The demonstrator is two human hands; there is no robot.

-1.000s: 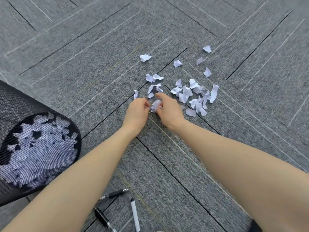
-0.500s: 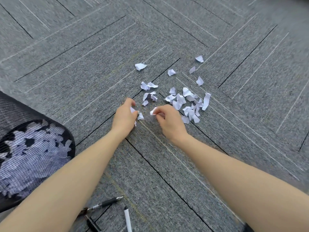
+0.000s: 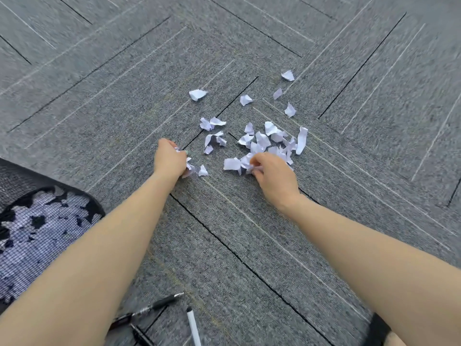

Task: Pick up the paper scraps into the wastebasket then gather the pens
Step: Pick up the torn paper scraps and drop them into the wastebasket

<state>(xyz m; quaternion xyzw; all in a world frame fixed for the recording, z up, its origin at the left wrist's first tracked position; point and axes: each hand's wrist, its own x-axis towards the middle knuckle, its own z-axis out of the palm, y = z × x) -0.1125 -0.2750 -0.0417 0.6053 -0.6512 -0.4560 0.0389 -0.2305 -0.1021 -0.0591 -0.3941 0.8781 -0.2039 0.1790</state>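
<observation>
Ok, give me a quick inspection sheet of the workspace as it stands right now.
Surface: grey carpet tiles.
Job's things: paper scraps scattered on the carpet; black mesh wastebasket at left, scraps already inside; pens lying near the bottom edge.
Clutter: nothing seen.
Grippers: left hand grips scraps; right hand pinches scraps at the pile's near edge.
Cables: nothing seen.
Surroundings: dark object at the bottom right, cannot tell what.
</observation>
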